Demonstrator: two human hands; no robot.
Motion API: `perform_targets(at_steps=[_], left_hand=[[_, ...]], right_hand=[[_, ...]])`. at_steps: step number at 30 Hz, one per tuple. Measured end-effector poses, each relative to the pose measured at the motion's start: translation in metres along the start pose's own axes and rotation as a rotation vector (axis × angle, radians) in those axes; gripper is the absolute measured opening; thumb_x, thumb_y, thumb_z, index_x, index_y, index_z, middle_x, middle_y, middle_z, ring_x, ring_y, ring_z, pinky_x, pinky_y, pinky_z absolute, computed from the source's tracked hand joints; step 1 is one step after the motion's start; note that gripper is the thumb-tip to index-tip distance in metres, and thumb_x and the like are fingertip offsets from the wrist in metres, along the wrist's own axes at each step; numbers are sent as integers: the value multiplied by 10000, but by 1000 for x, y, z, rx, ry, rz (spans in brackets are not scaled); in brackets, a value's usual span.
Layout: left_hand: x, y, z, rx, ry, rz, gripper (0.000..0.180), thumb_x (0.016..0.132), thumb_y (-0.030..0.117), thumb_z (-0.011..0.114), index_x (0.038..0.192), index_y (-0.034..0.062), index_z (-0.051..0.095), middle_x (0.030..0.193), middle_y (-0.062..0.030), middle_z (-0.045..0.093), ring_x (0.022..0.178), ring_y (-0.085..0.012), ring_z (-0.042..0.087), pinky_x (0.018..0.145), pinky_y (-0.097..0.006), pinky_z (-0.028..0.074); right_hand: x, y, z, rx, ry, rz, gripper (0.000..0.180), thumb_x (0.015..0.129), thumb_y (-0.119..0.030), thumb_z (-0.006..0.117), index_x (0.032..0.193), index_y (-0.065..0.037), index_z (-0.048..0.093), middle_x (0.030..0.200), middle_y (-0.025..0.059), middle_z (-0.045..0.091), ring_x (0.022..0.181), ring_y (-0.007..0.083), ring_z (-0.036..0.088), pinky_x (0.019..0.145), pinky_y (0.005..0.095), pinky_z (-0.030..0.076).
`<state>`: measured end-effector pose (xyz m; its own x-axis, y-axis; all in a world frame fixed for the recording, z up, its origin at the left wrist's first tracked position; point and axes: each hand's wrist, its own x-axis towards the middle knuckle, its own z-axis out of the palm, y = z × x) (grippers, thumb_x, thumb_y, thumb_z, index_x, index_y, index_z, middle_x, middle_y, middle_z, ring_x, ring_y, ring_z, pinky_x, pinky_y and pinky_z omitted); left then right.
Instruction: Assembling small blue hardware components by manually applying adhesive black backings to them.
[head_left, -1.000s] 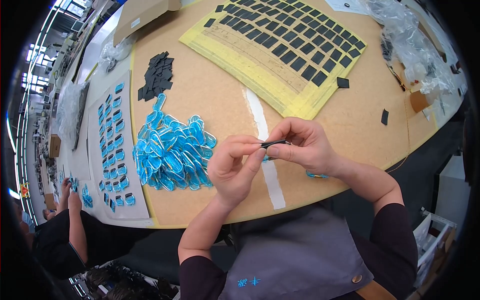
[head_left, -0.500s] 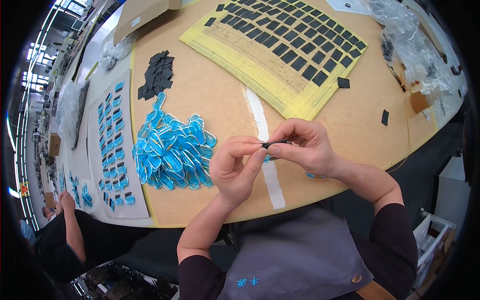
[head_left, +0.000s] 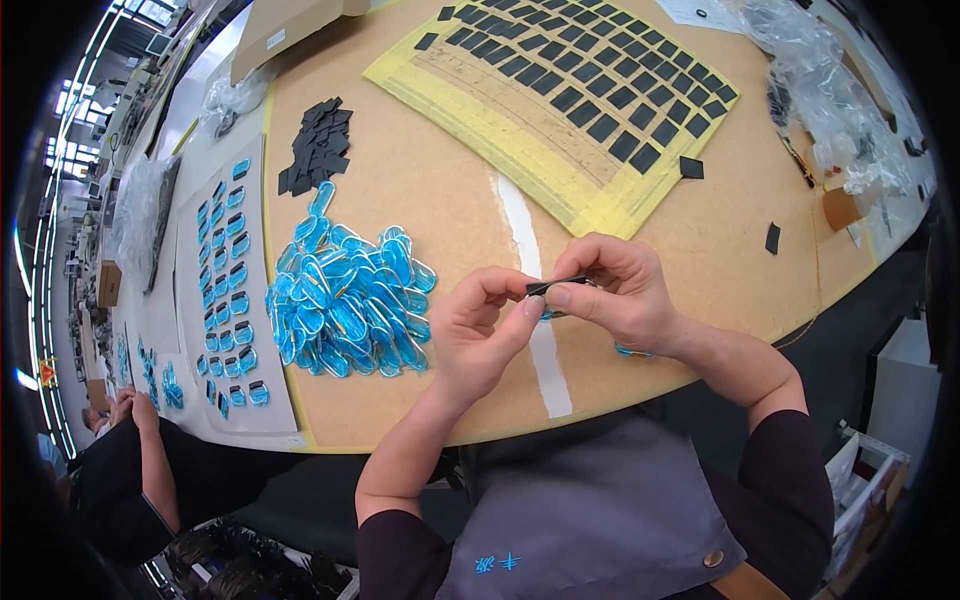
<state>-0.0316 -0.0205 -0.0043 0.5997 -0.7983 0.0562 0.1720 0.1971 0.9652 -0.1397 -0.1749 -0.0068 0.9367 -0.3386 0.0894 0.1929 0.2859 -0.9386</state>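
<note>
Between the fingertips of both hands is a small black patch, seen nearly edge-on. My left hand pinches its left end with thumb and forefinger. My right hand grips the other end, thumb pressed against the front. A bit of blue shows just under the fingertips; whether it joins the patch cannot be made out. To the left of my hands lies a heap of blue oval pieces with white edging. Another blue piece is half hidden under my right wrist.
Rows of black patches lie on a yellow-taped board at the back. A pile of black patches sits behind the heap. On the left, a grey sheet carries rows of blue pieces with black patches. Another person's hands are at far left.
The black patch has turned slightly, so more of its face shows. My left fingers have shifted a little around it. At far left, the other person's hands have moved slightly.
</note>
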Motion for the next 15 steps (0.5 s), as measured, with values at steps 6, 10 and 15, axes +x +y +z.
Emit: perform_targets(at_steps=[6,10,15], left_hand=[[-2,-3,2,-46,13,31,161,877,-38,629,1033,-45,594,976,-74,642,903,-116,615,799,-239,496],[-3,-3,4,-69,13,42,149,889,-33,621,1034,-37,591,972,-69,649,888,-107,621,778,-228,500],[-3,-2,4,-86,13,38,145,893,-35,614,1035,-35,587,973,-66,651,891,-105,623,778,-225,501]], right_hand=[[-1,1,3,30,5,12,108,872,-27,662,959,21,621,875,32,636,807,67,583,712,219,488],[-2,-1,4,10,7,3,105,874,-30,661,951,24,614,868,31,630,798,64,578,702,217,487],[-2,-1,4,-2,11,4,102,874,-28,660,948,23,613,865,30,628,795,60,574,698,214,485]])
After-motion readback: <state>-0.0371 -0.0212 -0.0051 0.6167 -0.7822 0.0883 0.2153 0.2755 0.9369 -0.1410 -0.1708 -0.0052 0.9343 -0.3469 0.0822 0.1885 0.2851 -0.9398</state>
